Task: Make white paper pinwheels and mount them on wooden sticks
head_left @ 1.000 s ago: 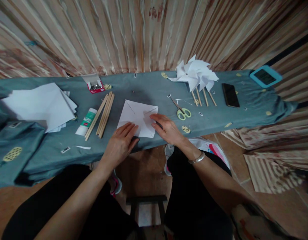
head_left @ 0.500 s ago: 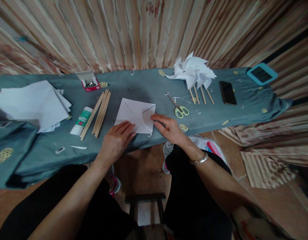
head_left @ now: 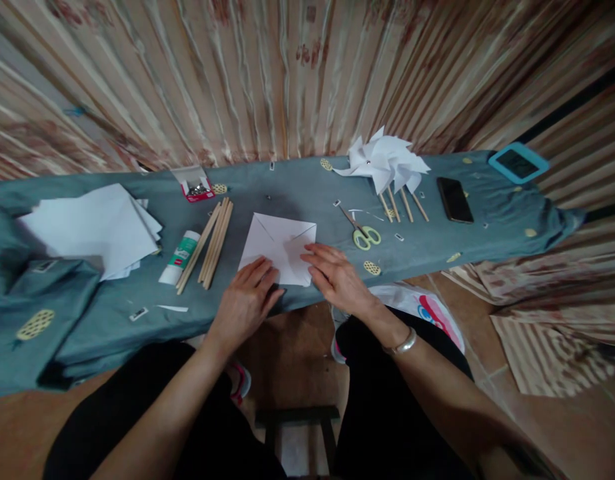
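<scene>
Paper square: white, one, lying flat at the near edge of the table, about mid-length; dark slit lines run inward from its two far corners.

Left hand: fingers extended, laid over the near left part of the square, not clamped. Right hand: fingers spread a little, resting at the square's right edge, gripping nothing visible. The two hands are apart, with the paper between them.

Wooden sticks: a small bundle, left of the square. Green-and-white tube: one, lying just left of the sticks; contents hidden.

Small box: red and white, lid raised, far left of the square; holds a heap of shiny metal pieces, too small to identify.

Scissors: light green handles, right of the square, handles toward the near side. Paper pinwheels: white, overlapping, on wooden sticks, far right.

Paper stack: white sheets, uneven, at left. Phone: dark, right of the pinwheels. Blue-framed device: dark screen, far right end.
</scene>
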{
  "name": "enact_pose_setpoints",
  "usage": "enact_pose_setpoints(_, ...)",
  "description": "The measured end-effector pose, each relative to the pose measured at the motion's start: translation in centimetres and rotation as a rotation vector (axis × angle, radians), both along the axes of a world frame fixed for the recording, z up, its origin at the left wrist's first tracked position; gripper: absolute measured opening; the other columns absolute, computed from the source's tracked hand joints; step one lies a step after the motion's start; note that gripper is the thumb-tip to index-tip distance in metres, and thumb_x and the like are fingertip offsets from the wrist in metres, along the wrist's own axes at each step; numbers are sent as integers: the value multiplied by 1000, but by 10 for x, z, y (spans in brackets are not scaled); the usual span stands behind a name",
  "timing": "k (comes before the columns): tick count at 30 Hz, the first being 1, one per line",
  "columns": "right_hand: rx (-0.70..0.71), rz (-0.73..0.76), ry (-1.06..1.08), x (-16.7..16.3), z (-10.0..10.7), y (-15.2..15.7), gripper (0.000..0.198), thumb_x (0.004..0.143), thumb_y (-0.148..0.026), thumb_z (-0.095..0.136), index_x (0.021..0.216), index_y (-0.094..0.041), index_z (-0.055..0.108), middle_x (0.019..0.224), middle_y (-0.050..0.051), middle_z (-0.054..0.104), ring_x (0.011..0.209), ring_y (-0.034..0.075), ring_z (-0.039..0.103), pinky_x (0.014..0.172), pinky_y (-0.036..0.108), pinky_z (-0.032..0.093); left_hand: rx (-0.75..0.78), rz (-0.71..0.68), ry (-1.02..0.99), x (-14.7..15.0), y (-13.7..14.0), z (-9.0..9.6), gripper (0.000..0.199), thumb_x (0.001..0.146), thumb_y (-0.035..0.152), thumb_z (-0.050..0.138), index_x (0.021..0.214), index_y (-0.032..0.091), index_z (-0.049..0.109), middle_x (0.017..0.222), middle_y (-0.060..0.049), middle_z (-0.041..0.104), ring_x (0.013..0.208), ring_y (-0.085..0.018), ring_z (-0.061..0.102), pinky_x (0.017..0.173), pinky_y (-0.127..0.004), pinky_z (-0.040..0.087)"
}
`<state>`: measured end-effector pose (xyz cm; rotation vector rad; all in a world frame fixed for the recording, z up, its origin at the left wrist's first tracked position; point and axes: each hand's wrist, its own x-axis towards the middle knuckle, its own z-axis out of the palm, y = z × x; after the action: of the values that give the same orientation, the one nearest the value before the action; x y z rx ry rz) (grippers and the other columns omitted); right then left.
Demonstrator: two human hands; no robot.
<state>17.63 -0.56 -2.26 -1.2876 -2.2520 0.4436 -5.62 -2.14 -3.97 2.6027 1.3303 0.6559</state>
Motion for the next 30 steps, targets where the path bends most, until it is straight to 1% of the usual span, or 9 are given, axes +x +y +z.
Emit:
enact_pose_setpoints(3,77,67,-94,-19,-4,-5,37,99,-26,42,128,-12,61,137,16,59,132,27,50,110,47,41,14,2,-6,-1,-5,-2,36,95,32,53,122,9,61,132,-20,60,131,-33,51,107,-52,47)
enact_pose_setpoints(6,92,101,-174,-32,-9,-4,43,99,-30,45,136,-11,54,143,17,54,136,28,46,113,47,37,14,1,3,-3,-6,-6,37,95,31,52,124,9,60,133,-19,60,132,-33,50,109,-52,45)
enact_pose_setpoints(9,90,74,-211,-37,-11,5,48,99,-34,45,140,-10,48,149,18,48,139,28,42,115,48,33,1,-4,1,-6,-6,-8,39,96,31,52,128,10,58,137,-18,58,134,-33,48,111,-53,43)
enact_pose_setpoints(12,85,65,-223,-38,-11,17,46,100,-32,43,140,-10,48,150,19,46,140,28,42,115,47,34,-10,-22,3,-8,-6,-9,42,96,31,52,130,8,56,139,-20,56,136,-33,45,111,-54,42)
enact_pose_setpoints(16,75,52,-233,-45,-10,33,42,99,-26,42,136,-9,53,147,18,50,137,27,44,114,45,35,-3,-28,21,-9,-7,-10,42,96,31,51,131,8,56,140,-19,55,137,-34,45,111,-54,42)
enact_pose_setpoints(21,65,35,-251,-64,-10,50,42,99,-23,40,136,-8,53,143,16,53,133,26,46,113,43,38,-7,-25,30,-9,-8,-12,43,95,28,53,133,8,54,142,-20,54,138,-34,43,112,-54,41)
enact_pose_setpoints(24,46,5,-296,-73,-8,58,43,99,-24,40,137,-10,53,145,14,52,130,28,45,108,44,41,2,-32,47,-9,-9,-13,46,93,28,56,133,6,54,141,-21,54,137,-35,44,112,-54,41)
enact_pose_setpoints(27,20,-44,-349,-81,-4,62,44,99,-28,40,139,-15,51,145,12,51,126,30,45,102,46,44,12,-27,69,-9,-11,-12,49,91,28,59,135,5,53,142,-20,54,137,-36,44,111,-54,42)
enact_pose_setpoints(30,6,-93,-405,-88,0,65,44,100,-31,39,140,-20,50,145,12,49,122,30,45,97,46,44,22,-20,83,-10,-15,-11,48,90,27,60,133,6,54,141,-19,55,138,-37,43,111,-54,42)
